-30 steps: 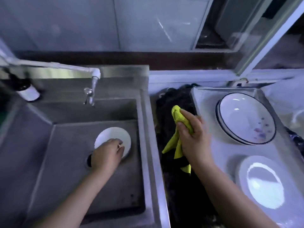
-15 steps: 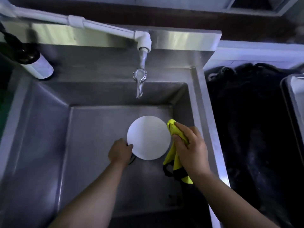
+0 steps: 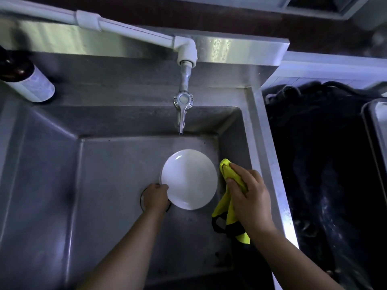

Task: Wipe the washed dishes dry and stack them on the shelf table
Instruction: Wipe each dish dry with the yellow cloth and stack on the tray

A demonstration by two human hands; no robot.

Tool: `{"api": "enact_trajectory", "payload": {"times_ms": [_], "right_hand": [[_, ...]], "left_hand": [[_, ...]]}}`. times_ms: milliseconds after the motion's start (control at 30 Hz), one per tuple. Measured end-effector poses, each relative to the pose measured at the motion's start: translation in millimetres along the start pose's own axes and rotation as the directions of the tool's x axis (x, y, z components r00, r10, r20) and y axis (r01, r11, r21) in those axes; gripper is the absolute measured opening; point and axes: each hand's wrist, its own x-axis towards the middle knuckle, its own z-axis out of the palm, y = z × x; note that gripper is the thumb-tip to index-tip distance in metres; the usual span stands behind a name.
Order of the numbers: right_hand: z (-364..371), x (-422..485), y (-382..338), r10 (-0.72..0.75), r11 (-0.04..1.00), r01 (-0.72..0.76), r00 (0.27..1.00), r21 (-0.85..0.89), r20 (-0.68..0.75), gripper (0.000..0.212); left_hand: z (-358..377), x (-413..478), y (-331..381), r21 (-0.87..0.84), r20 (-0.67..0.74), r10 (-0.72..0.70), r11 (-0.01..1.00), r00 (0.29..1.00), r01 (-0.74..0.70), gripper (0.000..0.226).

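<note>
Over the sink (image 3: 104, 185): left hand (image 3: 156, 197) is gripping the white plate (image 3: 189, 178) by its near rim, presenting its face for drying.
Yellow cloth (image 3: 227, 170): right hand (image 3: 251, 199) is bunching it in curled fingers, just beside the plate.

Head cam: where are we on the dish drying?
Done: left hand grips the white plate by its rim, held over the sink. In hand: right hand holds the yellow cloth beside the plate, not yet touching it. Left: wiping this plate and stacking it; no stacked dishes show in this view.
</note>
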Motion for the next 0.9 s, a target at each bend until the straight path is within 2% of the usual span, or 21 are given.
{"api": "enact_trajectory", "payload": {"times_ms": [67,267,400,500,633,733,900], "right_hand": [[-1.6,-2.5,-2.3,0.005,1.0,-0.005,1.0,0.002,0.004,0.033],[-8.7,-11.9,-10.1,-0.008,1.0,0.008,1.0,0.024,0.009,0.031],[-16.2,-19.4,-14.1,-0.026,1.0,0.026,0.999,0.005,0.03,0.032],[-20.0,-24.5,-22.1,-0.059,0.998,0.058,0.997,0.026,0.042,0.031],[-20.6,-30.7,-39.8,-0.134,0.99,0.131,0.989,0.062,0.061,0.031],[-21.2,-37.8,-58.3,-0.211,0.975,0.204,0.974,0.085,0.083,0.032],[-32.5,-53.2,-102.8,-0.302,0.94,0.28,0.948,0.193,0.098,0.033]], "left_hand": [[4.3,0.7,-0.4,-0.121,0.03,-0.042,0.992,0.999,0.045,0.022],[2.6,-4.1,6.6,-0.058,0.11,0.01,0.998,0.994,-0.004,0.014],[-25.5,-21.2,5.8,-0.056,0.014,0.111,0.992,0.994,-0.11,0.013],[-57.9,-40.3,-2.6,-0.091,-0.1,0.172,0.979,0.98,-0.181,0.021],[-108.0,-83.4,-7.9,-0.006,-0.289,0.289,0.953,0.913,-0.304,0.026],[-142.0,-129.3,-2.0,0.04,-0.408,0.376,0.918,0.832,-0.395,0.027],[-181.6,-213.5,15.3,0.034,-0.5,0.531,0.802,0.684,-0.597,0.031]]}}
